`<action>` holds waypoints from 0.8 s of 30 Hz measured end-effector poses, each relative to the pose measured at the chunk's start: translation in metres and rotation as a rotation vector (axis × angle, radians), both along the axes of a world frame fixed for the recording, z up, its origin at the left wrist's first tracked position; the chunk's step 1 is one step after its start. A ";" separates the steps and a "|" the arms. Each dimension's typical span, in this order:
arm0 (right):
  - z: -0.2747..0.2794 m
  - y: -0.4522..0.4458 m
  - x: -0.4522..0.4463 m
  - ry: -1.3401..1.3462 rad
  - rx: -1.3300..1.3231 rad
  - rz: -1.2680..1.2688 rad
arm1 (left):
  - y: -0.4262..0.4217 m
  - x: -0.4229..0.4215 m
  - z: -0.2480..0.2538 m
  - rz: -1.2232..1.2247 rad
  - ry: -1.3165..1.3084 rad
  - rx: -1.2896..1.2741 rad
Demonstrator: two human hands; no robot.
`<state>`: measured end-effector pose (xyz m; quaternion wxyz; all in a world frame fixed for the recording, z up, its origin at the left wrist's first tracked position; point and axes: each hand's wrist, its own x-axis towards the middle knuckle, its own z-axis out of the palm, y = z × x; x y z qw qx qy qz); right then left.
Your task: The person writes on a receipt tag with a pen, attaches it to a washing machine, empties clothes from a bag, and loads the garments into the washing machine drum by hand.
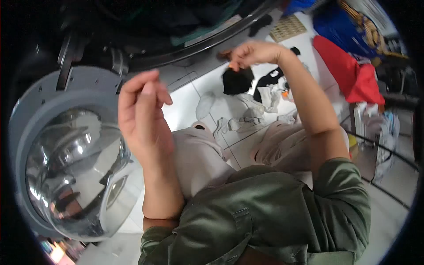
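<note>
My right hand (255,54) is pinched on a small black sock (237,82) with a bit of orange near the fingertips. The sock hangs above the white tiled floor, just outside the front of the washing machine (198,55). My left hand (145,112) is raised between the machine's opening and its round door, slightly blurred. Its fingers are loosely curled and apart, and nothing shows in them. The washing machine door (73,81), a grey ring with a clear glass bowl, stands swung out on the left. Dark cloth lies inside the drum, mostly in shadow.
On the floor tiles lie a pale sock (205,105), crumpled grey clothes (251,115) and black-and-white pieces (270,79). Red cloth (353,73), a blue bag (338,31) and a beige woven basket (288,29) stand at the right. My knees face the machine.
</note>
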<state>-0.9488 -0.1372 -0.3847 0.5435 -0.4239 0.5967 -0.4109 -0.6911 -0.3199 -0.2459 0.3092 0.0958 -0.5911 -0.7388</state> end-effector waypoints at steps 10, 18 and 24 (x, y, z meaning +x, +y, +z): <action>0.224 0.048 0.096 0.594 -0.618 -0.488 | 0.060 -0.078 -0.005 -0.595 -0.441 -0.426; 0.139 0.273 0.148 0.537 0.327 -1.070 | -0.026 -0.202 0.049 -0.146 -0.264 0.428; -0.041 0.406 0.216 0.529 0.883 -1.026 | -0.044 -0.228 0.069 0.582 -0.357 -0.126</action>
